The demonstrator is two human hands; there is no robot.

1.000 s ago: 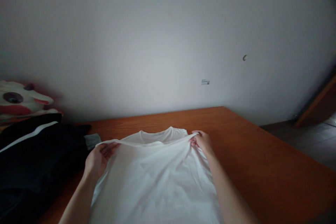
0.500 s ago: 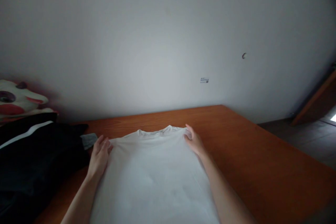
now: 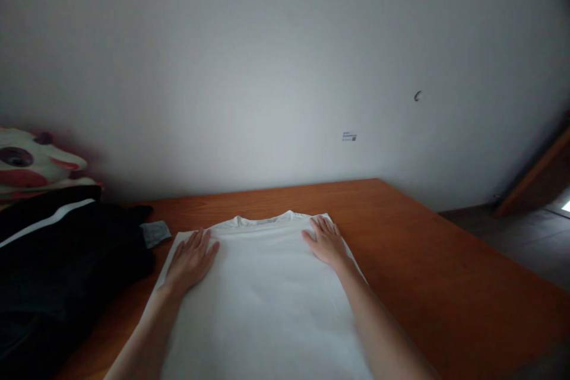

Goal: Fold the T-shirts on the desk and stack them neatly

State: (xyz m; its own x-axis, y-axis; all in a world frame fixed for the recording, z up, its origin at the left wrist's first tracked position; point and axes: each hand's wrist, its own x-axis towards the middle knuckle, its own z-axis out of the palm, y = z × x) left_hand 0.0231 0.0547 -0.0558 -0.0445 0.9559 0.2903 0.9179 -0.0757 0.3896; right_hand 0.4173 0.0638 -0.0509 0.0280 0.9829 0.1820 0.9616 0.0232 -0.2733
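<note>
A white shirt (image 3: 267, 297) lies spread on the brown wooden table (image 3: 427, 267), its neckline toward the wall. My left hand (image 3: 190, 258) rests flat on the shirt's upper left part, fingers stretched toward the far edge. On the upper right part, near the shoulder corner, my right hand (image 3: 326, 241) lies with its fingers spread. Neither hand grips the cloth. Faint creases show in the middle of the shirt, and its lower end runs out of view.
Dark clothing (image 3: 66, 273) with a white stripe is heaped at the left, a small grey piece of cloth (image 3: 155, 233) beside it. Behind the heap sits a plush toy (image 3: 40, 160). A pale wall (image 3: 267, 71) borders the table's far edge.
Both hands have moved from the shirt's side edges inward onto its top, and their fingers now lie flat. The shirt's upper corners are spread out more.
</note>
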